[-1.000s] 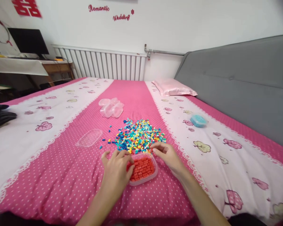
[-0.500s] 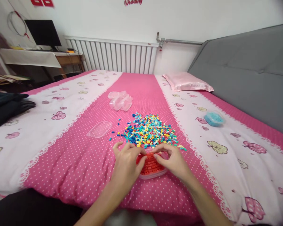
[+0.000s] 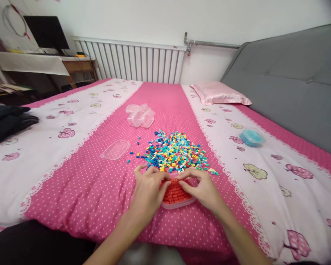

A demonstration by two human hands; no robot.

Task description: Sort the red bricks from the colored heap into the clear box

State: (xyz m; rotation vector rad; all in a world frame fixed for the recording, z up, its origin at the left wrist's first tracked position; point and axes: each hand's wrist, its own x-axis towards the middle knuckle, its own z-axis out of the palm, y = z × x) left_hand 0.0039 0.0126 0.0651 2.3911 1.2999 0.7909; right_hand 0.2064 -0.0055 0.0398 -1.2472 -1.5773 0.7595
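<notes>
In front of me a clear plastic box [image 3: 179, 203] holds small red building bricks [image 3: 176, 193] packed in rows. My left hand [image 3: 149, 187] reaches over its left side, thumb and index finger closed in a pinch at the far end of the rows. My right hand [image 3: 201, 187] pinches at the same far end from the right, its fingertips close to the left ones. Whatever sits between the fingertips is too small or hidden to make out. Just beyond the box spreads a heap of loose multicoloured bricks [image 3: 176, 151].
A clear lid [image 3: 116, 149] lies left of the heap, and several nested clear boxes [image 3: 140, 116] lie farther back. To the right is a box of light blue bricks [image 3: 251, 137]. A pink pillow [image 3: 220, 93] rests by the grey headboard [image 3: 289, 70]. Dark clothing [image 3: 11, 123] lies at left.
The camera view has tilted and shifted slightly. Both hands stay pinched at the far end of the red bricks, with hardly any movement.
</notes>
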